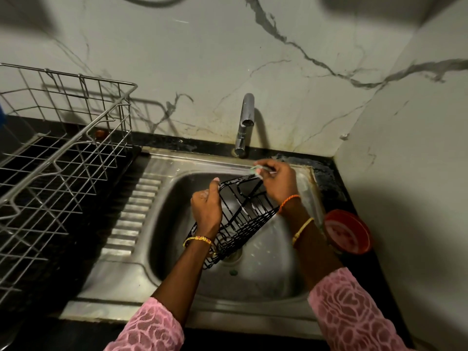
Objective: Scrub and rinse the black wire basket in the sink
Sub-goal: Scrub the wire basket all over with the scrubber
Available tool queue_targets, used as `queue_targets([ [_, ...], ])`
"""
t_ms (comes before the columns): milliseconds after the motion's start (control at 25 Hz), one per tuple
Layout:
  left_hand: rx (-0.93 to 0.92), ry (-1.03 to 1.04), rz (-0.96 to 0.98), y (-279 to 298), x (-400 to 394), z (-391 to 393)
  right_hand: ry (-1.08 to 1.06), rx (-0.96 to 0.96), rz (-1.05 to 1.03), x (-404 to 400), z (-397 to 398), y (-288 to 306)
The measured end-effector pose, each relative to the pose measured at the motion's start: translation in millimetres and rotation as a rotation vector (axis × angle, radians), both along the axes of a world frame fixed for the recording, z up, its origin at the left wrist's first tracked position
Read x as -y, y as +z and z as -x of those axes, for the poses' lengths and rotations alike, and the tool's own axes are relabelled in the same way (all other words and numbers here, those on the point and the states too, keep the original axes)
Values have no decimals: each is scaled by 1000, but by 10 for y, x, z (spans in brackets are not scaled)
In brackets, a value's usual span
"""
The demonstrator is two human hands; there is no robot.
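You hold the black wire basket (238,219) tilted over the bowl of the steel sink (177,282), its far end raised toward the faucet (245,125) and its near corner hanging just above the drain (231,255). Your left hand (206,207) has its fingers curled round the basket's left rim, thumb up along the wire, which probably steadies it at that slant so that dirty water can fall into the bowl. Your right hand (277,182) pinches a small pale scrubber (258,170) and presses it against the raised far edge; it is blurred, so you cannot tell exactly what kind it is. No water stream shows from the faucet, so this looks like scrubbing, with rinsing not yet begun.

The basket holds nothing. The sink bowl holds only a small greenish bit near the drain. On the counter (331,178) at your right sits a round red tub (347,233), what is inside too blurred to name. To your left the steel dish rack (65,158) stands with no dishes visible in it.
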State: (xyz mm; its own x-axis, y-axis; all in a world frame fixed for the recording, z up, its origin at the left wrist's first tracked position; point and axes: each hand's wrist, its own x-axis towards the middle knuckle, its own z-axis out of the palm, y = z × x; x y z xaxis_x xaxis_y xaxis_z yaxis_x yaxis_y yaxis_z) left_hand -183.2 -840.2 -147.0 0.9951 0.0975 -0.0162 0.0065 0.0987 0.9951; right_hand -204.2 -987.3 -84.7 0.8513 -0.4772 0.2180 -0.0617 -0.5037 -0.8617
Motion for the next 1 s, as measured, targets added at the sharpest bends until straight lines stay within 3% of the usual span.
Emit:
queue_targets([
  [120,-3,-17,16,-13,-40,24,-102,-35,-39,172,-52,-41],
  [280,-3,-15,35,-11,-56,10,64,62,-49,-46,51,-60],
  [360,-5,-15,27,-25,-70,1,8,88,-65,22,25,-116],
  [520,16,-39,17,-99,-134,43,-39,-66,-144,282,-51,-171],
  [720,16,-22,22,-65,-140,70,-115,-50,19,-35,12,-89],
  [880,30,-26,-42,-72,-131,56,107,153,201,-666,290,-83],
  [1000,26,-25,-59,-132,-145,30,165,202,269,-618,298,-114],
])
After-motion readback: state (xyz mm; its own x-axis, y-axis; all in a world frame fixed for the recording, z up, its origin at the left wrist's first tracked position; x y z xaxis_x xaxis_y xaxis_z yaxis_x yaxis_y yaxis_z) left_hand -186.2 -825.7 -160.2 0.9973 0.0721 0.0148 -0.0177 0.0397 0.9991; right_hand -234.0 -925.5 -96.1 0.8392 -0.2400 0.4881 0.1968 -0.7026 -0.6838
